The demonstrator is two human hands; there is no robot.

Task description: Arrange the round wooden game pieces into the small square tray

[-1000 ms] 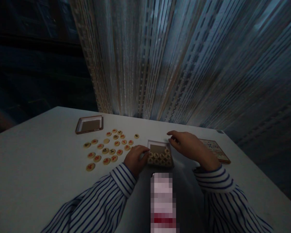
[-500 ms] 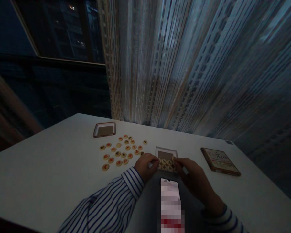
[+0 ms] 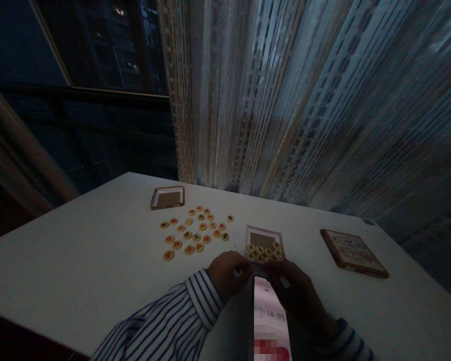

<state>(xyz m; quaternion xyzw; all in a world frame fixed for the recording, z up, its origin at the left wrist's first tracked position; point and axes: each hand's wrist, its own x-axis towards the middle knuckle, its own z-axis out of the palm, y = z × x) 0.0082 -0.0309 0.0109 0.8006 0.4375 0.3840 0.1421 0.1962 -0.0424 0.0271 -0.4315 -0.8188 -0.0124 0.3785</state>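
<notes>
A clear box holds two rows of round wooden pieces with dark characters, in its near half. My left hand is at the box's near left corner, thumb and fingers curled close together. My right hand is at the near edge, its fingertips dark and close to the box. Whether either hand pinches anything is hidden. Below the box lies a lit phone, partly beside my right hand. Left of the box, several round pieces with red or dark characters lie spread on the white table.
A shallow open lid or tray stands at the back left of the table. A flat brown-edged box with a printed cover lies at the right. Behind the table hangs a string curtain.
Both hands have drawn back from the pieces to the box's near edge, leaving the rows of pieces in view. The camera view has shifted slightly.
</notes>
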